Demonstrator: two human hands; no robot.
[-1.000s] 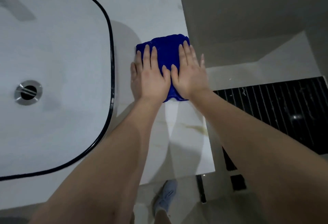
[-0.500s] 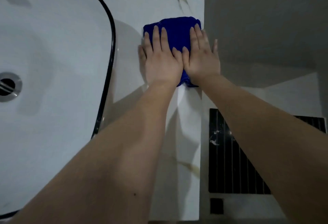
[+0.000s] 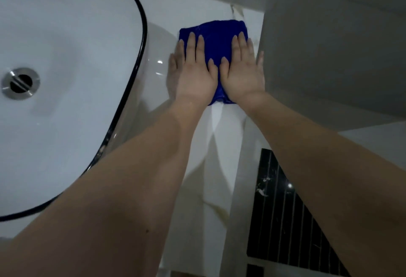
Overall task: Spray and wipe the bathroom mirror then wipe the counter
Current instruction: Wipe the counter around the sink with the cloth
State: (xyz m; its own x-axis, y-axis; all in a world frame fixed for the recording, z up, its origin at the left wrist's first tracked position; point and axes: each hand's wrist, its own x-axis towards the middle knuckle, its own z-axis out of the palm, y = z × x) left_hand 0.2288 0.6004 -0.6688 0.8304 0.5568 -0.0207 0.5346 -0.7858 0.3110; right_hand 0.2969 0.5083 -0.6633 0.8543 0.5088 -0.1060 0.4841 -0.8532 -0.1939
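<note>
Head view, both flat hands pressing blue cloth, still on counter beside basin

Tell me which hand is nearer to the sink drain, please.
The left. The left hand lies flat on the blue cloth, on the side toward the sink drain. The right hand presses the cloth's other side, by the counter's outer edge, farther away.
</note>
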